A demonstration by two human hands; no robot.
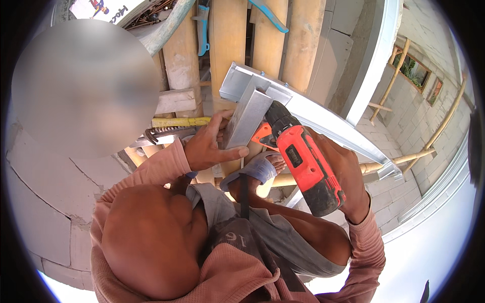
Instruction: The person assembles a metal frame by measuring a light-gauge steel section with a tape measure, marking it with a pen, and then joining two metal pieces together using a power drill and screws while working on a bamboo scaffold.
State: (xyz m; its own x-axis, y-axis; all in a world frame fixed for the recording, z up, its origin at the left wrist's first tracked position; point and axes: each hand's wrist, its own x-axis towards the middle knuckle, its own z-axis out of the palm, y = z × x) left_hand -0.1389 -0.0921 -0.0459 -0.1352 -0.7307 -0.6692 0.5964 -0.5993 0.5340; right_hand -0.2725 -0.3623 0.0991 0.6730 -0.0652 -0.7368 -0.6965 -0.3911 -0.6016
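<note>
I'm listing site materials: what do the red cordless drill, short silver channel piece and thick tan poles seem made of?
Red cordless drill: housing probably satin moulded plastic, given its smooth contours.
Short silver channel piece: metal, perhaps galvanised steel, with a dull grey sheen and crisp folded edges.
Thick tan poles: likely bamboo, smooth, judging by their rounded, straw-yellow surfaces.

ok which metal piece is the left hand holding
The short metal piece, gripped in the left hand. The long metal channel and the pale beam at upper right are both clear of that hand.

2 pink sleeves [366, 247]; grey shorts [298, 240]; blue-strapped sandal [261, 169].
</note>
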